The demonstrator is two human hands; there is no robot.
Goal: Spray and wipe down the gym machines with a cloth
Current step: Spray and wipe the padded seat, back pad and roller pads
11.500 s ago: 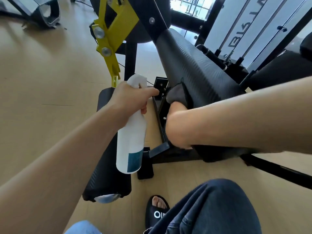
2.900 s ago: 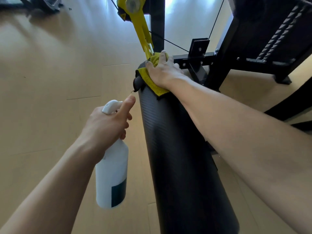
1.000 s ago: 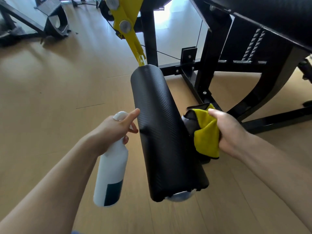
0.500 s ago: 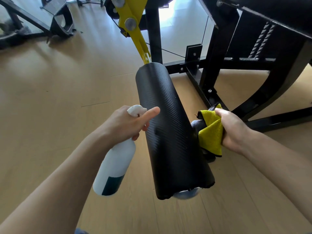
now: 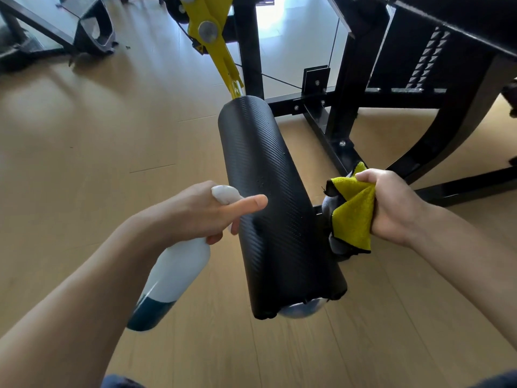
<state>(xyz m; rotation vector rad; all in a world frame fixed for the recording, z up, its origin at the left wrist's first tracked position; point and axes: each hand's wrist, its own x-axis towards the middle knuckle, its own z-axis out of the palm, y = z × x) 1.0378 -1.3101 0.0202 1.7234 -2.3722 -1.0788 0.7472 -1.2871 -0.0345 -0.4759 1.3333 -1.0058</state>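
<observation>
— What's the person got hold of over there?

— The left hand (image 5: 195,211) is wrapped around the neck of a white spray bottle (image 5: 170,278), which has a dark band at its base. The thumb points out straight toward the black roller pad (image 5: 274,208), with its tip over the pad's left side. The bottle hangs tilted, its base toward the person and low to the left.

— And the other hand?

— The right hand (image 5: 391,205) is closed tight on a bunched yellow cloth (image 5: 352,217) with a dark edge. It sits just beside the right side of the pad; I can't tell whether the cloth actually touches it.

— So the hands are apart?

— Yes, one on each side of the pad, with the pad between them.

— Where does the pad sit?

— It runs lengthwise away from the person, raised above the wooden floor (image 5: 98,152). Its far end meets a yellow arm (image 5: 215,40) that slants up to the left. The near end shows a pale rounded cap under the cover. A few small specks show on its textured top, perhaps droplets.

— And behind it?

— The machine's black frame (image 5: 344,79), with a bolted base rail and a thin cable crossing in front of bright glass. More dark equipment stands at the top left, well apart.
</observation>
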